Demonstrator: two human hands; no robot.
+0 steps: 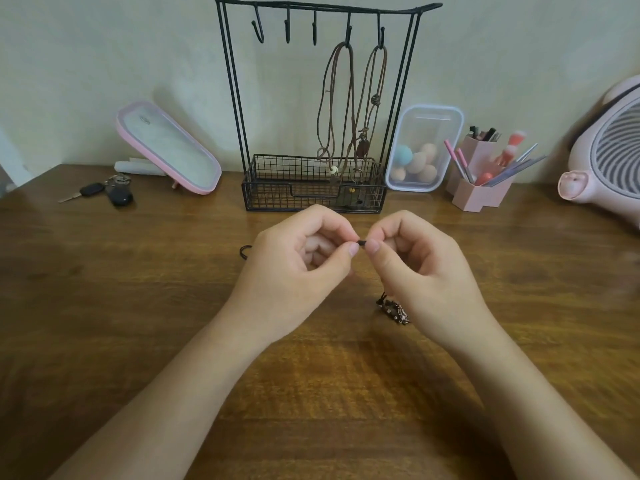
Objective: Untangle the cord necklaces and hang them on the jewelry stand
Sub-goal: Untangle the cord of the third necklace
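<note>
The fingers (353,250) of my left hand (298,261) and right hand (424,268) are pinched on the black cord (362,242), so I should pull softly, not hard.

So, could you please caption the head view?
Left hand and right hand pinch a black cord; two brown necklaces hang on the jewelry stand.

Your left hand (298,258) and right hand (426,268) hide most of the black cord (362,242) and part of the pendant (394,311). At three o'clock, the pink fan (609,150) is cut off.
</note>
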